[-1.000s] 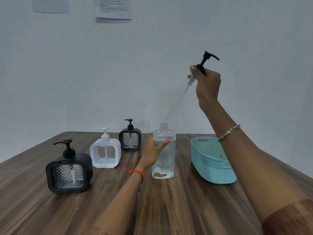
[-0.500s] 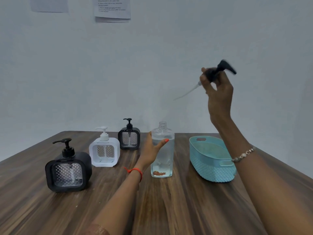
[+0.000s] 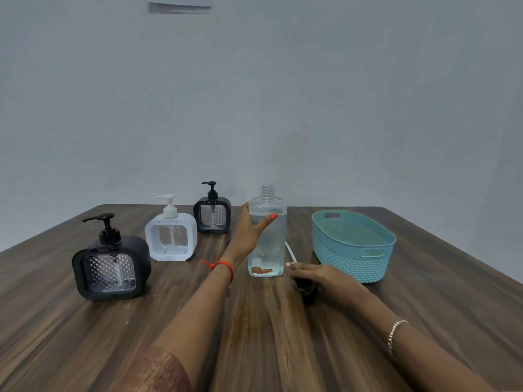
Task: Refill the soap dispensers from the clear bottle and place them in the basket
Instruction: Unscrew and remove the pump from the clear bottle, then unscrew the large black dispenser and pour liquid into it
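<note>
The clear bottle [image 3: 267, 236] stands upright mid-table with its neck uncapped and liquid inside. My left hand [image 3: 250, 232] grips its left side, thumb across the front. My right hand [image 3: 321, 275] rests low on the table just right of the bottle, holding the black pump head [image 3: 307, 291] against the wood; its white tube [image 3: 290, 251] points back past the bottle. Three dispensers stand on the left: a large black one [image 3: 111, 267], a white one [image 3: 171, 236] and a small black one [image 3: 212, 215], all with pumps on. The teal basket [image 3: 353, 261] sits to the right with nothing in it.
The wooden table [image 3: 254, 335] runs back to a plain pale wall. A paper sheet [image 3: 179, 4] hangs high on the wall. Bare wood lies in front of the bottle and around the basket.
My right hand has come down from high in the air with the pump head and now lays it on the table right of the bottle. My left hand has kept its hold on the bottle.
</note>
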A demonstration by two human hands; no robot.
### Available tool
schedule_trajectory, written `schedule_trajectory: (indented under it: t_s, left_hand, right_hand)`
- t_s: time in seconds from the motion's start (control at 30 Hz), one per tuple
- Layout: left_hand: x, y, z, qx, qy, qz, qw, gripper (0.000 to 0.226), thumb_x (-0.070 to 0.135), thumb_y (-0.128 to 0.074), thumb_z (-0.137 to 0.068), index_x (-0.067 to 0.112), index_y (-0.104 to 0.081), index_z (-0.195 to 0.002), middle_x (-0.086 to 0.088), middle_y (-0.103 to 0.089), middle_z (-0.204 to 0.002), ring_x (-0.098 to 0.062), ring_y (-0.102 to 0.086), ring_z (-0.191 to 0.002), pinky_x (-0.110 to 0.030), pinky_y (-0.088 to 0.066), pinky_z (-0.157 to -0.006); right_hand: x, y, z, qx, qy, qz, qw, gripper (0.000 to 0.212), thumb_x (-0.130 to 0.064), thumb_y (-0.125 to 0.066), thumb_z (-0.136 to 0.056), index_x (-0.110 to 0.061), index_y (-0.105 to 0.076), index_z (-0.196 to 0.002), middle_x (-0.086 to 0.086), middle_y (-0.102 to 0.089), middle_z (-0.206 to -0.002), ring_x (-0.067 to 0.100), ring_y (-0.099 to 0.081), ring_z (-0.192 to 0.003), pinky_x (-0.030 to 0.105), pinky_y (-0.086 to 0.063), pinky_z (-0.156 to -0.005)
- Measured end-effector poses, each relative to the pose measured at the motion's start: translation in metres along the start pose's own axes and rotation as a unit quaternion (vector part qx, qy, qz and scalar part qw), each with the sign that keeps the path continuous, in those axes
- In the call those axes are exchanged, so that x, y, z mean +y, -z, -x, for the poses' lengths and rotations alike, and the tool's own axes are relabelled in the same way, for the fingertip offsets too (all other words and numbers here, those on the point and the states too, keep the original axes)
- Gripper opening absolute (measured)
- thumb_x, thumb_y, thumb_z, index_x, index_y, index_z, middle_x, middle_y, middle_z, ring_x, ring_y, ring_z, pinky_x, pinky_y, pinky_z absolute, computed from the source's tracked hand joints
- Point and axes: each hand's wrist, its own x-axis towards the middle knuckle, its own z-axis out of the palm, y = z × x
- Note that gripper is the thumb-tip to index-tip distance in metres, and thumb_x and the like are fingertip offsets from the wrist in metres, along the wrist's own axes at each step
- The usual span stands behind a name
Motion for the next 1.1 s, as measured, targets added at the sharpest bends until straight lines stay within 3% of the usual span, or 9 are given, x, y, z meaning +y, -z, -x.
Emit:
schedule_trajectory:
  t_s: [0.1, 0.27, 0.47, 0.57, 0.63, 0.73, 0.87, 1.0, 1.1]
  left_hand:
    - [0.000, 0.000, -0.001, 0.004, 0.003, 0.001, 1.000, 0.061, 0.027, -0.067, -0.083, 0.012, -0.037, -0.135, -0.002, -0.050, -0.131, -0.016, -0.050, -0.120, -0.027, -0.044, -0.096]
    - [0.000, 0.000, 0.000, 0.001, 0.003, -0.003, 1.000, 0.060, 0.026, -0.066, -0.085, 0.012, -0.037, -0.135, 0.002, -0.051, -0.126, -0.011, -0.051, -0.114, -0.008, -0.047, -0.077]
    - [0.008, 0.000, 0.006, -0.004, 0.002, -0.018, 1.000, 0.054, 0.028, -0.064, -0.086, 0.016, -0.038, -0.132, 0.006, -0.050, -0.121, -0.007, -0.050, -0.110, -0.007, -0.045, -0.074]
    - [0.009, 0.003, 0.011, -0.027, 0.002, -0.025, 0.999, 0.035, 0.020, -0.063, -0.088, 0.022, -0.045, -0.118, 0.009, -0.056, -0.112, 0.008, -0.056, -0.096, -0.003, -0.045, -0.071]
    - [0.006, 0.008, 0.016, -0.038, 0.016, -0.036, 0.999, 0.035, 0.020, -0.064, -0.087, 0.021, -0.045, -0.117, 0.010, -0.057, -0.109, 0.011, -0.057, -0.090, -0.007, -0.048, -0.073]
    - [0.009, 0.023, 0.020, -0.026, 0.037, -0.065, 0.997, 0.056, 0.035, -0.068, -0.082, 0.014, -0.040, -0.127, -0.002, -0.052, -0.127, -0.014, -0.055, -0.111, -0.031, -0.048, -0.097]
    - [0.031, 0.055, 0.026, 0.035, 0.010, -0.127, 0.991, 0.067, 0.041, -0.066, -0.082, 0.005, -0.039, -0.132, -0.016, -0.052, -0.127, -0.029, -0.052, -0.118, -0.038, -0.043, -0.098]
    - [0.058, 0.101, 0.039, 0.130, -0.067, -0.147, 0.978, 0.037, 0.021, -0.060, -0.090, 0.006, -0.050, -0.122, -0.004, -0.059, -0.114, -0.012, -0.057, -0.101, -0.011, -0.046, -0.082]
    - [0.065, 0.139, 0.058, 0.202, -0.113, -0.193, 0.953, 0.023, 0.012, -0.058, -0.090, 0.007, -0.055, -0.113, -0.001, -0.061, -0.107, -0.007, -0.057, -0.092, -0.010, -0.045, -0.074]
  right_hand:
    - [0.000, -0.001, 0.000, -0.012, -0.014, -0.003, 1.000, 0.068, 0.013, -0.043, -0.082, -0.027, -0.043, -0.138, -0.013, -0.032, -0.149, 0.003, -0.033, -0.134, 0.028, -0.037, -0.107]
    - [0.005, -0.006, -0.002, -0.025, -0.033, 0.011, 0.999, 0.068, 0.012, -0.042, -0.083, -0.026, -0.041, -0.139, -0.009, -0.035, -0.150, 0.010, -0.037, -0.135, 0.033, -0.041, -0.106]
    - [0.015, -0.005, -0.012, -0.010, -0.060, -0.008, 0.998, 0.066, 0.007, -0.056, -0.082, -0.024, -0.042, -0.138, -0.002, -0.042, -0.146, 0.014, -0.040, -0.133, 0.031, -0.038, -0.108]
    - [0.014, 0.003, -0.026, 0.060, -0.062, -0.011, 0.996, 0.056, 0.013, -0.051, -0.078, -0.015, -0.058, -0.125, 0.007, -0.063, -0.123, 0.015, -0.059, -0.103, 0.013, -0.042, -0.083]
    - [0.004, 0.014, -0.036, 0.125, -0.055, -0.032, 0.990, 0.050, 0.018, -0.047, -0.075, -0.010, -0.067, -0.111, 0.011, -0.072, -0.103, 0.012, -0.060, -0.080, 0.008, -0.040, -0.066]
    - [-0.024, 0.035, -0.050, 0.209, -0.033, -0.090, 0.973, 0.038, 0.019, -0.047, -0.075, 0.000, -0.071, -0.097, 0.012, -0.073, -0.094, 0.008, -0.062, -0.083, -0.003, -0.039, -0.072]
    - [-0.080, 0.053, -0.078, 0.252, 0.035, -0.153, 0.955, 0.030, 0.017, -0.049, -0.073, 0.002, -0.072, -0.086, 0.009, -0.073, -0.083, 0.010, -0.065, -0.076, 0.000, -0.044, -0.072]
    - [-0.138, 0.048, -0.117, 0.240, 0.064, -0.198, 0.948, 0.026, 0.010, -0.050, -0.077, 0.001, -0.070, -0.091, 0.010, -0.072, -0.086, 0.013, -0.065, -0.078, -0.001, -0.042, -0.071]
    - [-0.172, 0.029, -0.151, 0.219, 0.022, -0.231, 0.948, 0.025, 0.004, -0.054, -0.078, -0.002, -0.068, -0.099, 0.013, -0.071, -0.094, 0.021, -0.065, -0.087, 0.009, -0.046, -0.076]
